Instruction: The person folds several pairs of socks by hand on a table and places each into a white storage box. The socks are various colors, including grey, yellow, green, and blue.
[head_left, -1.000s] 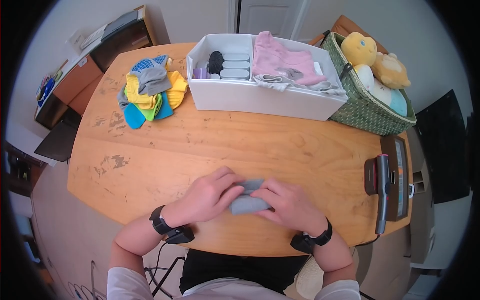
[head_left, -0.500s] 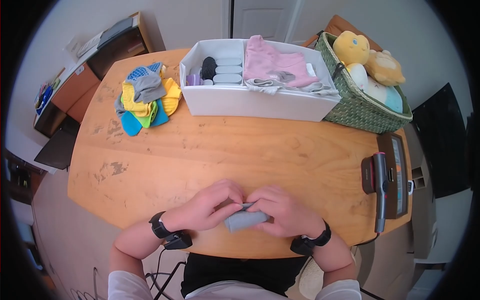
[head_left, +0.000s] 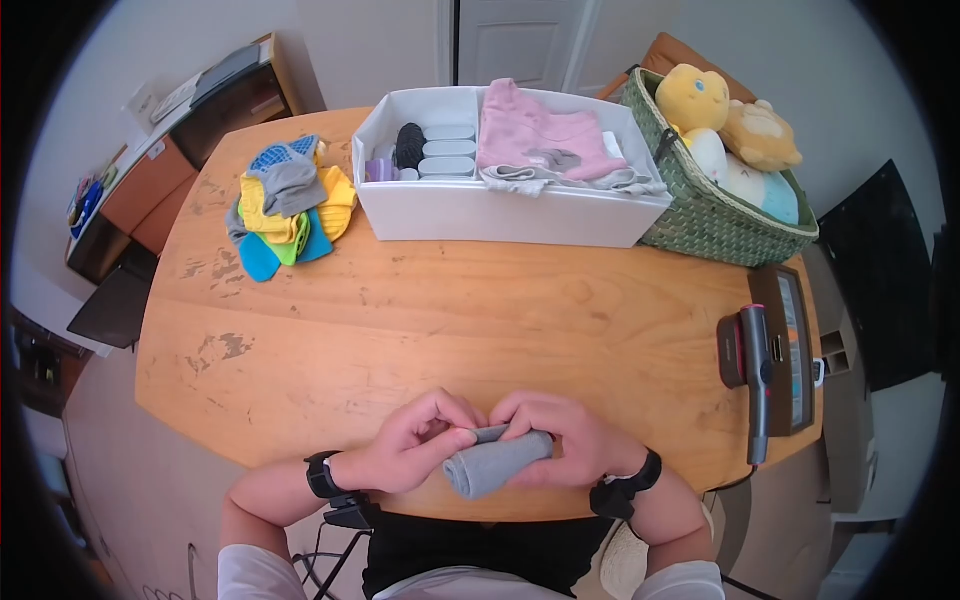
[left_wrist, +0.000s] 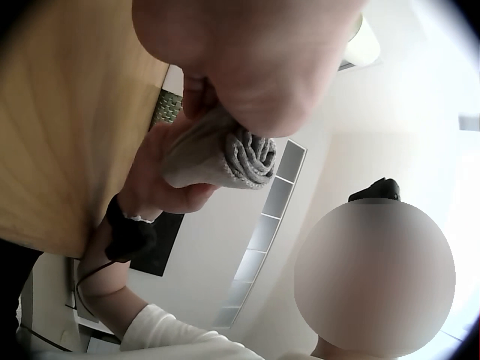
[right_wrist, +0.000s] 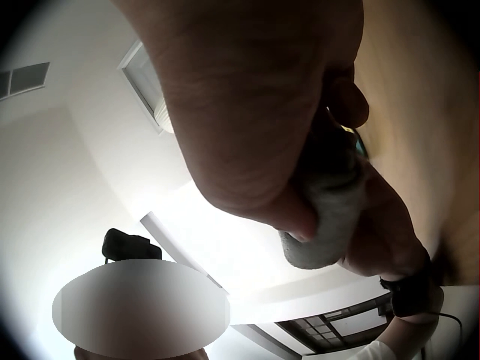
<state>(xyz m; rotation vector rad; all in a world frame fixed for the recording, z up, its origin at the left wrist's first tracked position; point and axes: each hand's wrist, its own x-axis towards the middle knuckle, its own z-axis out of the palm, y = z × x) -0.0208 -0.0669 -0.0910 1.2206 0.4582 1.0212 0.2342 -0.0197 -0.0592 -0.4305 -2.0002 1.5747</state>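
Note:
A grey sock, rolled into a short thick cylinder, is held between both hands near the front edge of the table. My left hand pinches a flap of it at the roll's upper left. At the other end, my right hand grips the roll, thumb underneath and fingers over the top edge. In the left wrist view the coiled layers show at the end of the roll. Its pale grey side also appears below the right hand in the right wrist view.
Colourful small clothes lie heaped at the back left of the wooden table. A white divided bin with a pink garment stands at the back, beside a green basket of plush toys. A cordless-looking appliance lies at the right.
Both hands have drawn the grey sock toward the body. It has gone from a partly flat, folded piece to a tighter, thicker roll.

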